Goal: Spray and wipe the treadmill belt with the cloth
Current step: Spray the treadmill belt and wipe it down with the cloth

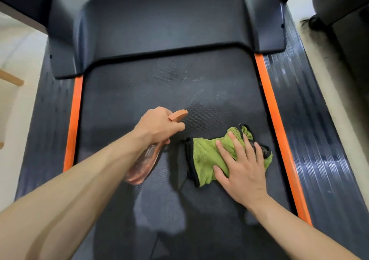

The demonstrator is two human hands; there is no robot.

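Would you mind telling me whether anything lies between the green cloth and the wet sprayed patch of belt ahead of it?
Nothing visible does. The green cloth with black trim lies flat under the right hand; bare black treadmill belt runs to the droplets. The left hand holds the translucent orange spray bottle off to the side.

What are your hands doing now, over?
Left hand gripping spray bottle, nozzle aimed up the belt. Right hand flat on green cloth. Nothing in the way.

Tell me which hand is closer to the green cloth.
Right. The right hand lies flat on the green cloth, pressing it to the treadmill belt. The left hand holds the spray bottle, apart to the cloth's left.
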